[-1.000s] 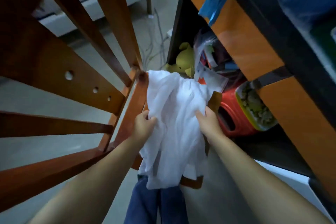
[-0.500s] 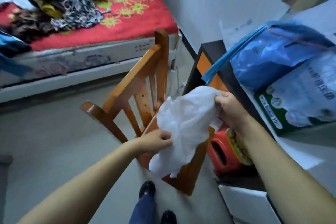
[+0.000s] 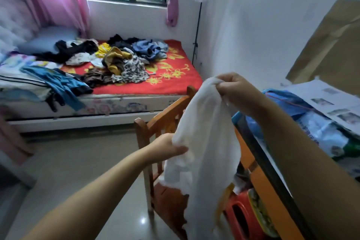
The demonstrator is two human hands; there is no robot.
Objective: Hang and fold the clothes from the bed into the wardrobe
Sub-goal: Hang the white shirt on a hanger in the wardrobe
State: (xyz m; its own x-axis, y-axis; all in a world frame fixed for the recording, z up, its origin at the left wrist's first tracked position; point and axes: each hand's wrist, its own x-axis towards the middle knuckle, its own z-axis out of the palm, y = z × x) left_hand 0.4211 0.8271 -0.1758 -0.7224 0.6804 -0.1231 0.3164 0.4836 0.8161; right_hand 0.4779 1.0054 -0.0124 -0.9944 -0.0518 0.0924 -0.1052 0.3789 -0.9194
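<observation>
Sorting step is underway, by my read: a white garment is being held up in front of the person for a look before it gets hung or folded. Right hand is pinching the top edge w/ fingers curled round a bunched bit of cloth, up high. Left hand is gripping the side of the fabric lower down, thumb on top, fingers tucked under.

Garment is hanging free in the air between both hands, just above a wooden chair and beside an orange-edged worktop; not touching the bed. Wardrobe isn't in view, so can't say which way it lies.

Next move, prob.: finding the collar or shoulders, since cloth is still crumpled and its shape isn't readable, then spreading it w/ both hands. Needs a clearer hold at two matching corners.

Garment is looking thin, soft, slightly sheer, creased, w/ a ragged-looking lower hem hanging down past the chair seat. Type (shirt, top, etc.) can't be told.

Plenty is left: a heap of mixed clothes is lying on the red bedspread, well apart from the hands.
</observation>
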